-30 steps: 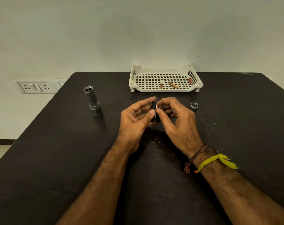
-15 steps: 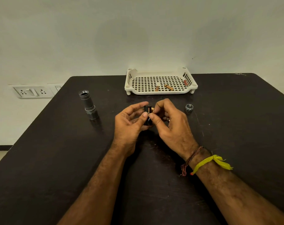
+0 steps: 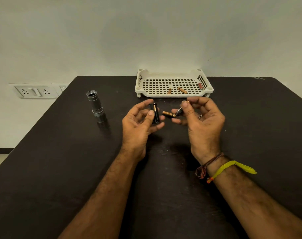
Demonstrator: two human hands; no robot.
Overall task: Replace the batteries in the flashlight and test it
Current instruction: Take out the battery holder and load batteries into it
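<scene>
Fingers of the left hand (image 3: 138,125) pinch a black battery holder (image 3: 154,114) upright, thumb on its near face, with one copper-topped cell seated in it. The right hand (image 3: 202,121) has its grip closed on a black battery (image 3: 178,111), thumb and forefinger pressed on its upper end (the printed lettering is too small to read). Between the two hands a loose copper-and-black battery (image 3: 168,114) shows level, its right end at the right hand's fingertips; whether it lies on the desk (image 3: 60,169) or is held cannot be told. Both hands are raised a little above the dark desk, apart from each other.

Further left stands the grey flashlight body (image 3: 95,106), upright with its open threaded end up, well clear of the hands. Beyond the hands, at the far edge against the wall, sits a white perforated tray (image 3: 172,73) holding two copper-coloured batteries (image 3: 177,90) near its front and a reddish one (image 3: 200,86) at its right side. The right wrist wears a brown thread band and a yellow thread (image 3: 229,167). A wall socket plate (image 3: 35,91) is at far left.
</scene>
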